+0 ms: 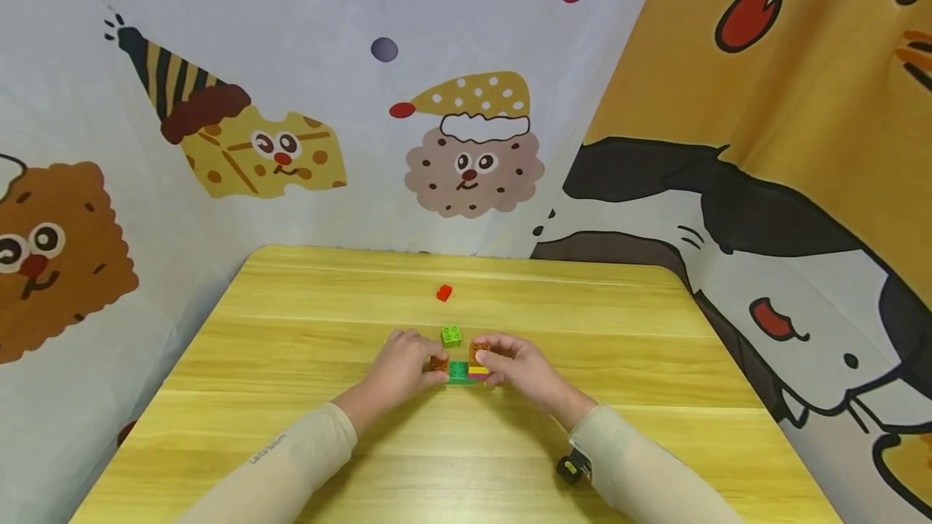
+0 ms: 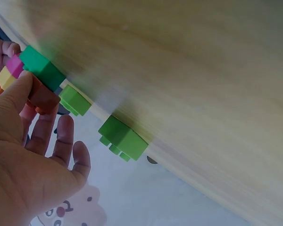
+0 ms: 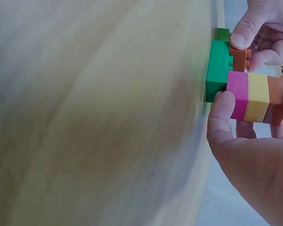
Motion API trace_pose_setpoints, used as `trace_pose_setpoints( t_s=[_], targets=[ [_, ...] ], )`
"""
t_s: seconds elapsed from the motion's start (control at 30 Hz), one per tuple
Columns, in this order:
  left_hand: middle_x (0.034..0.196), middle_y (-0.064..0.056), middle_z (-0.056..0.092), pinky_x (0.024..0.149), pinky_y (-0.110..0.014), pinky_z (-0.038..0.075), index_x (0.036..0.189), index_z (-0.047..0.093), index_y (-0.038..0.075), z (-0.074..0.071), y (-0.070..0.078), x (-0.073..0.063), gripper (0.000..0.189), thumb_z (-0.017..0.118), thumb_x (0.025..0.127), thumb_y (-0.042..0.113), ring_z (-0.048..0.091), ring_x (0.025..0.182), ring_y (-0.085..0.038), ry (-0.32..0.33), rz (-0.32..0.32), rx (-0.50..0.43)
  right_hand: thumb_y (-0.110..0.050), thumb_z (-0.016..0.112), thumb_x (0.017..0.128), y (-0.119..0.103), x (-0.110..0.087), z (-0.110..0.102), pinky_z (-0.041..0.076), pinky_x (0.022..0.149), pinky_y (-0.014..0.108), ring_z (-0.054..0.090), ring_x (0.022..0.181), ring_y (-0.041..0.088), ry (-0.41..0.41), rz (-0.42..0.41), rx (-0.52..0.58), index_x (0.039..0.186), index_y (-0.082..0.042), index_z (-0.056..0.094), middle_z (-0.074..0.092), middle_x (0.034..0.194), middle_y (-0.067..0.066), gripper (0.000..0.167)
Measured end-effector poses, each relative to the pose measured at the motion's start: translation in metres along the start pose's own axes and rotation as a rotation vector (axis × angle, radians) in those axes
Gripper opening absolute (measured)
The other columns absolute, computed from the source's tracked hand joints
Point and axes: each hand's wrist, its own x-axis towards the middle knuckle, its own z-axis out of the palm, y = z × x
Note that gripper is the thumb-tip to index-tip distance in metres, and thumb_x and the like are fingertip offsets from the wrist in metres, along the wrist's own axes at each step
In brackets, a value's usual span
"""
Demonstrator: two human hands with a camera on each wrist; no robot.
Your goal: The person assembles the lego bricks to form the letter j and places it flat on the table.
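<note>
A long dark green brick [image 1: 458,372] lies on the table between both hands. On its left end sits an orange-brown brick [image 3: 239,59], which my left hand [image 1: 400,368] pinches between thumb and fingers. My right hand [image 1: 526,373] grips a small stack at the green brick's other end. That stack has a magenta brick [image 3: 237,95] at the bottom, a yellow brick [image 3: 257,98] in the middle and an orange-brown brick [image 3: 276,100] on top. Whether the stack is fully pressed onto the green studs I cannot tell.
Just beyond the hands stands a light green brick [image 1: 451,335]. Farther back lies a red brick [image 1: 444,293]. In the left wrist view, two light green bricks show, one a larger brick [image 2: 122,139]. The wooden table [image 1: 328,289] meets a printed cloth [image 1: 291,63] behind.
</note>
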Motion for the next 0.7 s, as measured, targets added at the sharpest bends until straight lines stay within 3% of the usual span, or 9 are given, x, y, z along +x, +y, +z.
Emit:
trace_pose_setpoints(
  t_s=[0.43,0.7],
  targets=[
    [0.086,0.012,0.072,0.081,-0.037,0.041,0.095,0.078,0.021,-0.0006,0.0015,-0.0003,0.022,0.085,0.079,0.035,0.052,0.078,-0.009,-0.014,-0.001,0.003,-0.032,0.071,0.093,0.0024,0.0031,-0.0023,0.053,0.086,0.049,0.063,0.099,0.039,-0.012,0.050,0.060,0.134,-0.004,0.058,0.061,0.124,0.015,0.052],
    [0.076,0.012,0.066,0.080,-0.040,0.045,0.088,0.073,0.021,-0.0032,0.0002,0.0038,0.021,0.086,0.078,0.034,0.051,0.072,-0.011,-0.027,0.052,0.029,-0.031,0.073,0.092,-0.0006,0.0055,-0.0023,0.052,0.088,0.050,0.065,0.096,0.032,-0.019,0.063,0.093,0.133,-0.002,0.058,0.062,0.122,0.014,0.052]
  ],
)
